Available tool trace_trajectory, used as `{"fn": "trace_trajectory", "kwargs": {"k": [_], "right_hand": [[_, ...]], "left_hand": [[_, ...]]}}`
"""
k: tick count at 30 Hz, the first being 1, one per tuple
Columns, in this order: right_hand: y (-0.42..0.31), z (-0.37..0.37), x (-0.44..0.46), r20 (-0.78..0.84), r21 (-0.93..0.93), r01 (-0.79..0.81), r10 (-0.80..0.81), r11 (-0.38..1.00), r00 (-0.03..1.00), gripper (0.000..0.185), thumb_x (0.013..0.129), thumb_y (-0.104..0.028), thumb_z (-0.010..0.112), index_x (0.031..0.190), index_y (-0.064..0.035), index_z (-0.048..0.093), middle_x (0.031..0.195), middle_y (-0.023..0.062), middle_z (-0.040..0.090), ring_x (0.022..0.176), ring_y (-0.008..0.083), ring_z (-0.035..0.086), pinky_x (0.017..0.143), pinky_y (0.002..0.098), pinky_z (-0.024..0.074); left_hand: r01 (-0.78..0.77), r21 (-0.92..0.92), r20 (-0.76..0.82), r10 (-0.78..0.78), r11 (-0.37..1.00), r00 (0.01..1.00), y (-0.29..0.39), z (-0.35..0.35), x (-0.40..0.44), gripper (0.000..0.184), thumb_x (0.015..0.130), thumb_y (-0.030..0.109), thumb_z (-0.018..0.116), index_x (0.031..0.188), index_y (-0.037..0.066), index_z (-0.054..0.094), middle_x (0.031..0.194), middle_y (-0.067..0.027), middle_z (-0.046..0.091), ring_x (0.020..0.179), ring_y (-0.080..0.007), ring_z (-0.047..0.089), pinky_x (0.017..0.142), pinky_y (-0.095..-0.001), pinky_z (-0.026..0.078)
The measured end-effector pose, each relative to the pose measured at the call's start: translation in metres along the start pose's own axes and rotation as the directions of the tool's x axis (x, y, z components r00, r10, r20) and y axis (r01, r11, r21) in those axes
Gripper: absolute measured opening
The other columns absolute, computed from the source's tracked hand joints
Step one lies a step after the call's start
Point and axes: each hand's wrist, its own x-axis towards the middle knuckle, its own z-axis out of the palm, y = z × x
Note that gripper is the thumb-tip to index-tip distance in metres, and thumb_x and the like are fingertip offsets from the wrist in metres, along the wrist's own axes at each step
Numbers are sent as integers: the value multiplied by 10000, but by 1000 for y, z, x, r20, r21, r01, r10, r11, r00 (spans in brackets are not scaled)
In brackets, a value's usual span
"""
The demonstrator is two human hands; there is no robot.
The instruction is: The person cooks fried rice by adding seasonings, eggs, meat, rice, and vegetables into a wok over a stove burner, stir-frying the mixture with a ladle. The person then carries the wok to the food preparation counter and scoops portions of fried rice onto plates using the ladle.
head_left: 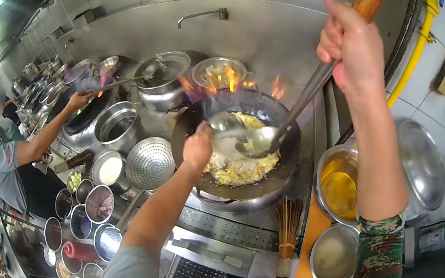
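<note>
Fingers (329, 41) of raised right hand (356, 55) curled round ladle (303, 100), left hand (198, 145) lower, gripping blurred metal scoop (225, 122)

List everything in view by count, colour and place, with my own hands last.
wok: one, dark, centre
food: one mass, yellow and whitish, in wok
ladle: one, silver with wooden handle, reaching into wok
metal scoop: one, silver, over food
flames: several, orange, behind wok
colander: one, silver, left of wok
pots: at least two, silver, beyond colander
small containers: over ten, mostly silver, lower left
bristle brush: one, brown, near wok
basins: two, silver, right
faucet: one, silver, back wall
pipe: one, yellow, right wall
co-worker: one, grey top, left
left hand: one, bare, gripping scoop
right hand: one, bare, gripping ladle
</note>
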Motion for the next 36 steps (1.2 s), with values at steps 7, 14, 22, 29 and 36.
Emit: {"fn": "trace_trajectory", "kwargs": {"k": [7,14,22,29,36], "right_hand": [[79,33,3,14,-27,-13,13,1000,1000,359,860,-251,639,618,-117,410,495,-29,362,383,99,356,392,271,321],[87,51,39,168,-166,-22,50,986,985,323,870,-247,612,631,-133,427,486,-35,360,360,106,339,368,276,297],[141,18,3,-72,-621,-39,-7,783,997,214,902,-248,558,832,-82,674,551,-51,460,442,84,415,407,261,316],[144,-32,4,16,-199,88,-87,976,996,264,903,-215,592,704,-48,638,547,-6,434,490,148,386,491,313,407],[159,-31,-38,-105,-475,34,-95,879,990,258,930,-283,545,839,-60,637,681,98,572,599,206,510,589,373,446]], "left_hand": [[326,-286,-351,-415,901,840,-21,-30,1,142,807,114,583,730,-4,569,787,-228,626,738,-413,623,677,-490,475],[357,-934,257,-712,-10,653,-51,-92,-83,196,822,84,676,720,25,519,708,-78,599,623,-147,601,568,-274,544],[52,-982,185,-875,-181,448,-135,-232,-330,150,848,63,658,942,56,541,883,-59,624,778,-183,646,722,-287,561],[12,-989,-138,-898,146,-417,-141,-318,-703,116,855,58,635,840,21,526,805,-76,602,666,-157,613,622,-254,558],[-200,-945,3,-601,261,-799,-154,-331,-954,178,869,6,576,1039,-39,542,895,-129,618,727,-205,648,624,-270,588]]}}
